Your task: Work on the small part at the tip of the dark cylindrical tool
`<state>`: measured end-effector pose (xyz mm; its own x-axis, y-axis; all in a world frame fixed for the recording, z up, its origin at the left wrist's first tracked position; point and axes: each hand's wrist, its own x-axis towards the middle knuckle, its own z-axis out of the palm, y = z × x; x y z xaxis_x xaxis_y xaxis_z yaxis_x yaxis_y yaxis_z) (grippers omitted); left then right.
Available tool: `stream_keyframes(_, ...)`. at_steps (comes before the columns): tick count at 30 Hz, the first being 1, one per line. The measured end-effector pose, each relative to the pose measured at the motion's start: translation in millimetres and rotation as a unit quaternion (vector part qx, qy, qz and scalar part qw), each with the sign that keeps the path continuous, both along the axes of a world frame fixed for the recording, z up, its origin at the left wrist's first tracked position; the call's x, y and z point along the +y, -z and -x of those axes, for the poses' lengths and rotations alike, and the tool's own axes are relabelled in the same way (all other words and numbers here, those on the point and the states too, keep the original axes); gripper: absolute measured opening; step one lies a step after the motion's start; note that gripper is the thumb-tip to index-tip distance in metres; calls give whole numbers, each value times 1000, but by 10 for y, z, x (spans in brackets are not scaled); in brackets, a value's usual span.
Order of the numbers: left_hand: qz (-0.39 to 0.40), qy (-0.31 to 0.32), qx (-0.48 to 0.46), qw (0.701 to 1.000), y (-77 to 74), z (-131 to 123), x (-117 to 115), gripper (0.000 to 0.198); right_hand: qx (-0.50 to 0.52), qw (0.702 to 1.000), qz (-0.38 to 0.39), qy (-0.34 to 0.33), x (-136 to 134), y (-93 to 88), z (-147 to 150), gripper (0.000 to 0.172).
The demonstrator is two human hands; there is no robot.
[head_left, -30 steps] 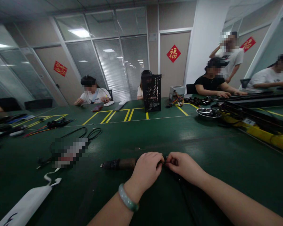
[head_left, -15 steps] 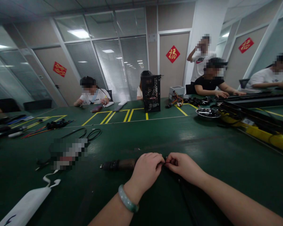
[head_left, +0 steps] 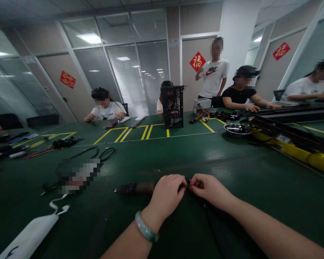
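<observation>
An electric screwdriver (head_left: 135,189) lies on the green table, its tip pointing left and its rear end hidden behind my left hand. My left hand (head_left: 167,192), with a bangle on the wrist, is closed with fingers curled at the screwdriver's back end. Close beside it, my right hand (head_left: 210,190) is closed in a pinch. The fingertips of both hands nearly meet over something small and dark that I cannot make out. A black cable (head_left: 212,223) runs toward the front edge beneath my right forearm.
To the left lie a blurred-out object (head_left: 81,178) with black cables and a white pouch (head_left: 29,233). A metal bowl (head_left: 237,130), a yellow rack (head_left: 294,145) and a black computer case (head_left: 174,107) stand farther off. Several people are around the table.
My hands keep almost the same place and pinch, with only slight finger movement. Across the table, the standing person has moved left and lowered a hand from the head.
</observation>
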<state>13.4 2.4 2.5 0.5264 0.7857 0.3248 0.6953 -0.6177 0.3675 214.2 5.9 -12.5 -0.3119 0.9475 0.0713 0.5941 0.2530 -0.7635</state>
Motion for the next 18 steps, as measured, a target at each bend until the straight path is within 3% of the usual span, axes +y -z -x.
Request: stream_keyframes(18, 1, -11, 19, 1000, -31, 2, -18, 13, 1, 1000, 12, -12, -50, -101, -7, 6)
